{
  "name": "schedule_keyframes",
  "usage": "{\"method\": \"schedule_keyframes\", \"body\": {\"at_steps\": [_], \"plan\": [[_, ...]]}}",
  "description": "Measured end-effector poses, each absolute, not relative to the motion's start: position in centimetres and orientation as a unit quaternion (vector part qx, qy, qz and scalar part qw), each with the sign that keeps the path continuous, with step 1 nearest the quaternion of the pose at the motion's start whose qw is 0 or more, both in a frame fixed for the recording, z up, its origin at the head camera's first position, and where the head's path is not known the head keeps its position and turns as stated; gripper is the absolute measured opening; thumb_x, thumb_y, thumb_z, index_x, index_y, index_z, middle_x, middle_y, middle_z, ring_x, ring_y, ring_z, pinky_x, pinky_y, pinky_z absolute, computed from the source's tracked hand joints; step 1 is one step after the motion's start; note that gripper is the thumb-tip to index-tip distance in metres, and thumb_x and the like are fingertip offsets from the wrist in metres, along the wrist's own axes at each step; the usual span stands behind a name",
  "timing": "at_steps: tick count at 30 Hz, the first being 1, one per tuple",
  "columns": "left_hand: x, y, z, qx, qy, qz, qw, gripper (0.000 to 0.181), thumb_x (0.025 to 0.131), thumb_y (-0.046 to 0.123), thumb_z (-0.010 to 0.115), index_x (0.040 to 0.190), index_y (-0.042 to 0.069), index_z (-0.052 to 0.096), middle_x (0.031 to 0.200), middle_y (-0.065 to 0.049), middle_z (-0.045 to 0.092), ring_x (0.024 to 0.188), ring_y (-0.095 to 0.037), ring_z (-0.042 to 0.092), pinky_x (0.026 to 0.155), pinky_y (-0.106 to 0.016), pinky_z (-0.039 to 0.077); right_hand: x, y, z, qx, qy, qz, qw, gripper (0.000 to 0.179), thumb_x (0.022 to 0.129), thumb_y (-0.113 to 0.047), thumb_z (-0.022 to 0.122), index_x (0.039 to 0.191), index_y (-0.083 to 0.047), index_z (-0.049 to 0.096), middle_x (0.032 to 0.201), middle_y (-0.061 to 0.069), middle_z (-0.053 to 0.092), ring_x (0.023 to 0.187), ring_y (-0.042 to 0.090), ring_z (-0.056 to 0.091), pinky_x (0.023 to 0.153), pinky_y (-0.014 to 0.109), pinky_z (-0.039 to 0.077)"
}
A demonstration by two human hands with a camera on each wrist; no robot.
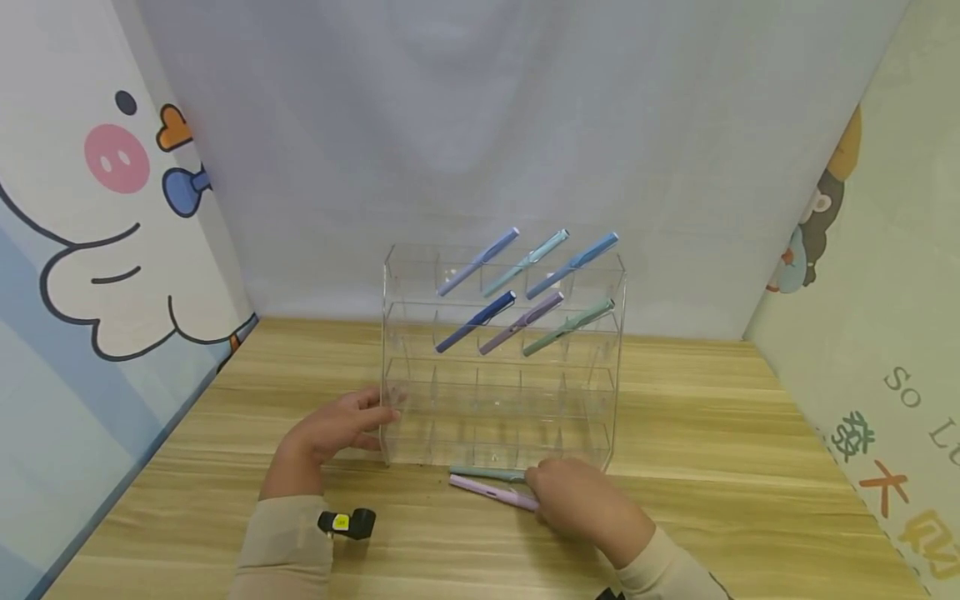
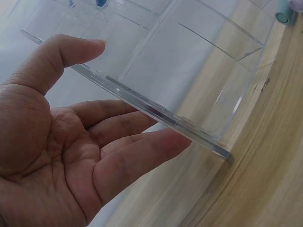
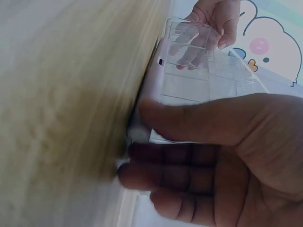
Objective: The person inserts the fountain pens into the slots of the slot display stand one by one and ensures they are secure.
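A clear acrylic pen rack [image 1: 498, 400] stands on the table, with several blue, purple and green pens slanting in its two upper tiers. My left hand [image 1: 341, 429] grips its left side panel, the thumb in front of the edge and the fingers behind it. In front of the rack lie a pale pink pen [image 1: 491, 492] and a grey-green pen [image 1: 487, 473], side by side. My right hand [image 1: 581, 500] pinches the pink pen near its right end, with the thumb on it in the right wrist view. The hand covers the right ends of both pens.
The wooden table [image 1: 187, 500] runs back to a pale curtain [image 1: 480, 125]. Cartoon-printed panels [image 1: 120, 250] flank it on both sides. A dark wrist camera [image 1: 352, 523] is worn at the left sleeve. The rack's lower tiers show bare dividers.
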State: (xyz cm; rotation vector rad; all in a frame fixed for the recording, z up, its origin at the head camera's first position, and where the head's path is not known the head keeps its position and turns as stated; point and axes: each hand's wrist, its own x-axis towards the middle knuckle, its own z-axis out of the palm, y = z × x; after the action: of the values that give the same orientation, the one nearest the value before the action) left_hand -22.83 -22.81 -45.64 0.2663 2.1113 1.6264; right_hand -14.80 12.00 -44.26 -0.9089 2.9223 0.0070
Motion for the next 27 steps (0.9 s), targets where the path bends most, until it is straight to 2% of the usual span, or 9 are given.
{"method": "schedule_keyframes", "body": {"at_steps": [6, 12, 14, 19, 23, 27], "plan": [[-22.9, -22.8, -45.7, 0.098, 0.764, 0.593, 0.234, 0.068, 0.097, 0.03, 0.062, 0.153, 0.008, 0.03, 0.15, -0.017, 0.041, 0.13, -0.036, 0.049, 0.098, -0.048, 0.051, -15.2, 12.4, -44.3, -0.297, 0.951, -0.049, 0.063, 0.02, 0.08, -0.011, 0.076, 0.084, -0.013, 0.057, 0.076, 0.0, 0.06, 0.069, 0.018, 0.059, 0.061, 0.035, 0.051], [-22.9, -22.8, -45.6, 0.107, 0.761, 0.594, 0.239, 0.07, 0.098, 0.03, 0.06, 0.154, 0.007, 0.026, 0.15, -0.02, 0.04, 0.13, -0.038, 0.049, 0.099, -0.048, 0.051, -15.2, 13.2, -43.6, -0.314, 0.946, -0.053, 0.064, 0.018, 0.079, -0.01, 0.07, 0.07, -0.016, 0.056, 0.07, -0.007, 0.045, 0.062, 0.008, 0.039, 0.055, 0.027, 0.038], [-22.9, -22.8, -45.6, 0.104, 0.762, 0.593, 0.238, 0.07, 0.098, 0.03, 0.061, 0.154, 0.007, 0.027, 0.15, -0.02, 0.04, 0.13, -0.038, 0.05, 0.098, -0.048, 0.051, -15.1, 13.3, -43.3, -0.31, 0.946, -0.057, 0.071, 0.02, 0.079, -0.012, 0.071, 0.071, -0.016, 0.054, 0.071, -0.007, 0.044, 0.062, 0.008, 0.037, 0.054, 0.026, 0.035], [-22.9, -22.8, -45.6, 0.102, 0.766, 0.589, 0.237, 0.07, 0.097, 0.031, 0.061, 0.154, 0.007, 0.027, 0.151, -0.019, 0.038, 0.131, -0.037, 0.048, 0.098, -0.047, 0.051, -15.0, 13.5, -42.5, -0.292, 0.948, -0.089, 0.084, 0.024, 0.082, -0.021, 0.075, 0.077, -0.018, 0.052, 0.071, -0.009, 0.047, 0.063, 0.008, 0.042, 0.055, 0.026, 0.038], [-22.8, -22.9, -45.6, 0.11, 0.767, 0.587, 0.234, 0.071, 0.097, 0.032, 0.061, 0.154, 0.006, 0.026, 0.152, -0.021, 0.037, 0.132, -0.038, 0.047, 0.098, -0.048, 0.051, -15.2, 13.7, -41.7, -0.296, 0.943, -0.123, 0.09, 0.024, 0.089, -0.027, 0.071, 0.08, -0.02, 0.05, 0.068, -0.009, 0.049, 0.06, 0.008, 0.043, 0.053, 0.026, 0.038], [-22.8, -22.9, -45.5, 0.112, 0.768, 0.586, 0.232, 0.071, 0.097, 0.032, 0.061, 0.154, 0.006, 0.027, 0.152, -0.021, 0.037, 0.132, -0.038, 0.047, 0.098, -0.048, 0.051, -15.4, 14.0, -41.0, -0.325, 0.928, -0.163, 0.081, 0.018, 0.092, -0.027, 0.069, 0.087, -0.021, 0.053, 0.073, -0.011, 0.055, 0.061, 0.005, 0.045, 0.055, 0.024, 0.041]]}}
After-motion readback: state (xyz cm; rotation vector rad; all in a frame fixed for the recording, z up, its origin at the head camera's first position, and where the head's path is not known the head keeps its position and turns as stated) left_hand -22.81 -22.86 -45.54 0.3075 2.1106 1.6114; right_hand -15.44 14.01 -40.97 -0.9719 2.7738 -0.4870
